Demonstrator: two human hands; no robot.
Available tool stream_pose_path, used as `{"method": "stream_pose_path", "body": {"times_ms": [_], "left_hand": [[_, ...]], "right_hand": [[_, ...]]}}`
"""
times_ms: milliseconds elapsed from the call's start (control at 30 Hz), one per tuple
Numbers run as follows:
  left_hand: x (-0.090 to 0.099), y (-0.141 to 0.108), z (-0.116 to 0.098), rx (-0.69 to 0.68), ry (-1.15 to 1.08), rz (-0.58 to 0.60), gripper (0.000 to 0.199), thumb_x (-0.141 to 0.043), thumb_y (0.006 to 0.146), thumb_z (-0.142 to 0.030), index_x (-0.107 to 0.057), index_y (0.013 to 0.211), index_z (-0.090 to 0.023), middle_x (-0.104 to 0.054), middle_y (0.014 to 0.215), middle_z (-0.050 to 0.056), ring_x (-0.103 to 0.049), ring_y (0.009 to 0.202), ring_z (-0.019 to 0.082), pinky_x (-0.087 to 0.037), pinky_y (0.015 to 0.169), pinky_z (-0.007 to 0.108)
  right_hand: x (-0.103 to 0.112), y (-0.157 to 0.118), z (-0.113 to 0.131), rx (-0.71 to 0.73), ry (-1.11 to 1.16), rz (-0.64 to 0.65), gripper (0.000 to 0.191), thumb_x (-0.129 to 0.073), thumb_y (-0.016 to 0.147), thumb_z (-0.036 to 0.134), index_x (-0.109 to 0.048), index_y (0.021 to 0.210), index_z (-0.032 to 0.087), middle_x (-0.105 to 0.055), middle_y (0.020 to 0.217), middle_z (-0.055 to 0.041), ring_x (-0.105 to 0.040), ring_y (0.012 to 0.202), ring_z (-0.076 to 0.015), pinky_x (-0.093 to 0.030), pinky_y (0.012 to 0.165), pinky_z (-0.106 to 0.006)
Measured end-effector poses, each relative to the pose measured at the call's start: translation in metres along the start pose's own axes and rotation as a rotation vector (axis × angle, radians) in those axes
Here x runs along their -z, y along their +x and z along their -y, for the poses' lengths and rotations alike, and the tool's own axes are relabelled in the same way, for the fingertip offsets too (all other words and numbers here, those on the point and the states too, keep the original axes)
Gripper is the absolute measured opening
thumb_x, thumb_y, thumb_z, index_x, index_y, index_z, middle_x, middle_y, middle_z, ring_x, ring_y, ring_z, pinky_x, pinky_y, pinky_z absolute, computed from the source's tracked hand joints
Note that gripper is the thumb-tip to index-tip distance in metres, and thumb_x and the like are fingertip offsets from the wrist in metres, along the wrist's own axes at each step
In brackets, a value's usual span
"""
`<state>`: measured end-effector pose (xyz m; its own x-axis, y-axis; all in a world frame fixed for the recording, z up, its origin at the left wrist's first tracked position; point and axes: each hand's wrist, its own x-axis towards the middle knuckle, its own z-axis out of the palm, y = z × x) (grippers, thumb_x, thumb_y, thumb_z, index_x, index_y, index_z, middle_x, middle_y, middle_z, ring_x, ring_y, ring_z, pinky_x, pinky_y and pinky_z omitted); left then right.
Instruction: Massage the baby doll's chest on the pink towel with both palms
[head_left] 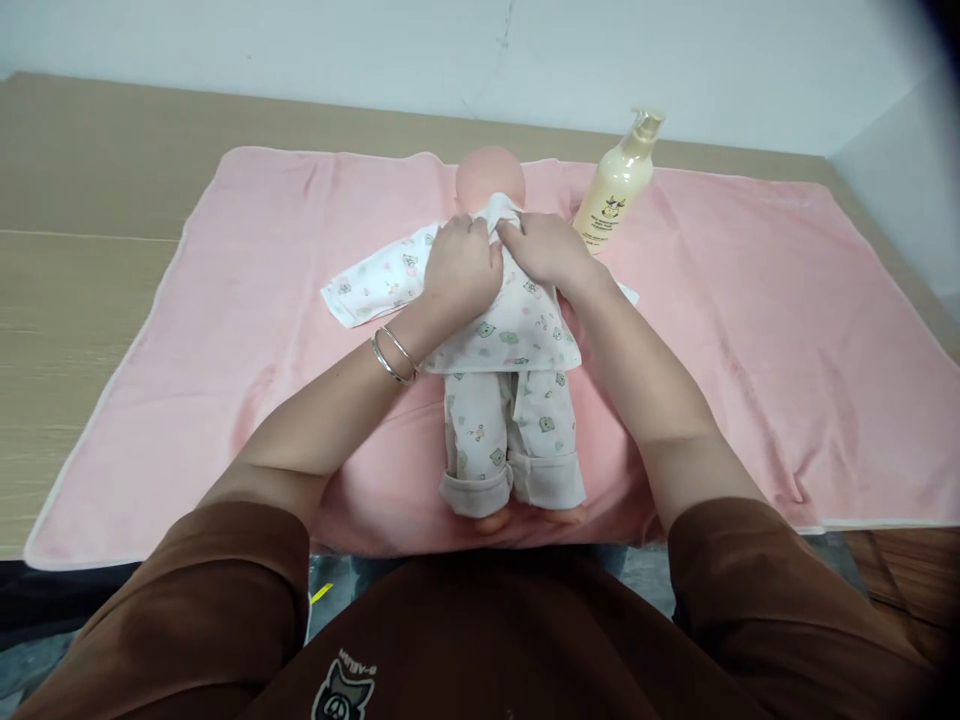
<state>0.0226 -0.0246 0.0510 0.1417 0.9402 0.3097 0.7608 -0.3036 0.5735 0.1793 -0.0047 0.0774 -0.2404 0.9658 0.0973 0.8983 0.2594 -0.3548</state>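
A doll (490, 177) lies on its back on a pink blanket (247, 260), its head toward the wall. It wears a white printed top (510, 335) and white printed trousers (476, 425) with turned-up cuffs; its feet poke out below. My left hand (463, 268) is closed on the top near the neck. Beside it, my right hand (546, 250) pinches the same top at the collar. Cloth bunched between the hands hides the doll's lower face. One sleeve (379, 278) stretches out flat to the left; the other is mostly behind my right forearm.
A cream pump bottle (616, 185) leans on the blanket right of the doll's head. The blanket covers much of a wooden table (82, 200), with a pale wall (375, 60) behind it. The near table edge runs just below the doll's feet.
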Motion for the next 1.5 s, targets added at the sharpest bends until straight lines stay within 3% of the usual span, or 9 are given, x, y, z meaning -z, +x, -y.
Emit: {"method": "stream_pose_path", "body": {"times_ms": [100, 333, 567, 667, 800, 967, 1100, 1300, 1500], "left_hand": [[0.002, 0.003, 0.000, 0.039, -0.042, 0.003, 0.026, -0.054, 0.101, -0.036, -0.070, 0.114, -0.021, -0.073, 0.135, 0.017, -0.059, 0.145, 0.040, -0.040, 0.133, 0.057], [-0.003, 0.014, 0.015, 0.130, -0.068, -0.084, 0.026, -0.050, 0.103, -0.034, -0.073, 0.109, -0.022, -0.077, 0.126, 0.016, -0.067, 0.135, 0.035, -0.046, 0.126, 0.049], [-0.014, 0.005, 0.022, 0.153, -0.131, -0.215, 0.029, -0.048, 0.106, -0.033, -0.069, 0.121, -0.020, -0.073, 0.137, 0.015, -0.063, 0.140, 0.031, -0.046, 0.126, 0.044], [-0.016, 0.005, 0.027, 0.172, -0.176, -0.249, 0.031, -0.043, 0.108, -0.033, -0.067, 0.125, -0.021, -0.071, 0.141, 0.013, -0.061, 0.143, 0.028, -0.045, 0.128, 0.041], [-0.021, 0.005, 0.034, 0.165, -0.270, -0.352, 0.050, -0.027, 0.113, -0.046, -0.055, 0.143, -0.017, -0.060, 0.158, 0.013, -0.052, 0.153, 0.023, -0.038, 0.135, 0.042], [-0.026, 0.002, 0.038, 0.150, -0.238, -0.447, 0.086, 0.006, 0.106, -0.073, -0.047, 0.153, -0.024, -0.053, 0.165, 0.009, -0.043, 0.161, 0.022, -0.035, 0.138, 0.044], [-0.025, 0.000, 0.036, 0.169, -0.233, -0.435, 0.070, -0.003, 0.112, -0.064, -0.048, 0.153, -0.029, -0.054, 0.164, 0.006, -0.043, 0.161, 0.022, -0.036, 0.138, 0.046], [-0.026, 0.007, 0.042, 0.173, -0.373, -0.405, 0.046, -0.023, 0.116, -0.042, -0.056, 0.143, -0.026, -0.049, 0.166, 0.009, -0.039, 0.163, 0.021, -0.028, 0.142, 0.046], [-0.030, 0.013, 0.051, 0.155, -0.423, -0.451, 0.034, -0.036, 0.114, -0.032, -0.066, 0.129, -0.023, -0.055, 0.158, 0.011, -0.044, 0.160, 0.020, -0.029, 0.141, 0.037]], "right_hand": [[-0.002, 0.002, -0.002, -0.012, -0.002, -0.011, 0.066, -0.023, 0.113, 0.056, -0.070, 0.128, 0.012, -0.075, 0.126, -0.0187, -0.070, 0.123, -0.0397, -0.055, 0.110, -0.055], [-0.007, -0.028, 0.037, 0.134, -0.218, -0.012, 0.049, -0.026, 0.110, 0.023, -0.064, 0.132, 0.001, -0.067, 0.135, -0.0274, -0.064, 0.131, -0.0434, -0.049, 0.118, -0.057], [-0.008, -0.006, 0.011, -0.014, 0.004, -0.090, 0.058, -0.025, 0.114, 0.048, -0.063, 0.138, 0.012, -0.071, 0.138, -0.0184, -0.066, 0.131, -0.0363, -0.051, 0.117, -0.050], [-0.001, -0.011, 0.017, 0.000, -0.032, -0.160, 0.053, -0.030, 0.111, 0.041, -0.062, 0.142, 0.012, -0.061, 0.155, -0.0192, -0.061, 0.141, -0.0356, -0.046, 0.124, -0.049], [0.002, -0.023, 0.036, 0.134, -0.074, -0.261, 0.054, -0.027, 0.107, 0.025, -0.056, 0.152, 0.016, -0.039, 0.176, -0.0086, -0.035, 0.165, -0.0256, -0.027, 0.139, -0.044], [-0.008, -0.019, 0.034, 0.164, -0.029, -0.110, 0.053, -0.027, 0.108, 0.033, -0.062, 0.146, 0.018, -0.046, 0.172, -0.0102, -0.035, 0.165, -0.0284, -0.026, 0.139, -0.053], [-0.004, -0.020, 0.031, 0.192, 0.036, -0.237, 0.060, -0.020, 0.109, 0.040, -0.057, 0.153, 0.026, -0.034, 0.179, 0.0018, -0.030, 0.166, -0.0261, -0.015, 0.144, -0.048], [-0.012, -0.011, 0.029, 0.190, 0.046, -0.105, 0.064, -0.027, 0.106, 0.048, -0.060, 0.151, 0.017, -0.041, 0.176, -0.0071, -0.034, 0.164, -0.0315, -0.025, 0.139, -0.057], [-0.016, -0.001, 0.024, 0.202, 0.108, -0.240, 0.066, -0.034, 0.101, 0.052, -0.059, 0.153, 0.021, -0.036, 0.179, 0.0013, -0.022, 0.168, -0.0337, -0.022, 0.141, -0.061]]}}
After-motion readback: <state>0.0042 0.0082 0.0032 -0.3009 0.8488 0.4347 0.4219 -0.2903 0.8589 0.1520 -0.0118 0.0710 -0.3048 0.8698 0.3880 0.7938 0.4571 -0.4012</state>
